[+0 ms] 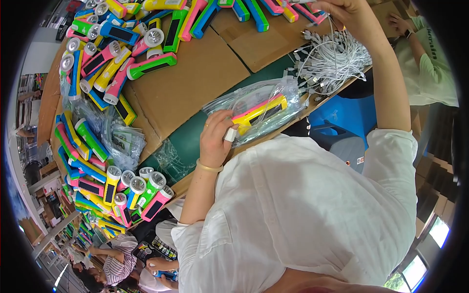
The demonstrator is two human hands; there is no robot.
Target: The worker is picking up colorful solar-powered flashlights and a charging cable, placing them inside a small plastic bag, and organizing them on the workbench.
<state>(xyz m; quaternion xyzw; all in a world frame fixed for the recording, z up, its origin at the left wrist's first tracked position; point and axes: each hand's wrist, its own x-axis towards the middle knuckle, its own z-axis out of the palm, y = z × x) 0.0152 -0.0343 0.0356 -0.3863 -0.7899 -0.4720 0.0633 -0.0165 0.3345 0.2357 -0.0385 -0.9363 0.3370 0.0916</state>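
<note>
My left hand (215, 139) wears a ring and a bracelet, its fingers bent around the near end of a yellow and pink flashlight (266, 110). A small white piece (230, 135) shows at its fingertips; I cannot tell what it is. Clear plastic bags (288, 90) lie around and under that flashlight, with the table edge just below. At the top edge my right hand (339, 13) reaches past a heap of white cables (337, 61), close to the ends of several flashlights. Its fingers are bent and partly cut off, so what they pinch is unclear.
Many colourful flashlights (117, 34) cover the table's left and far sides, more (141, 190) at its near left. Cardboard sheets (195, 78) lie on the green tabletop (188, 132). A blue bin (349, 117) stands below the edge. Other people (430, 63) work at right and lower left.
</note>
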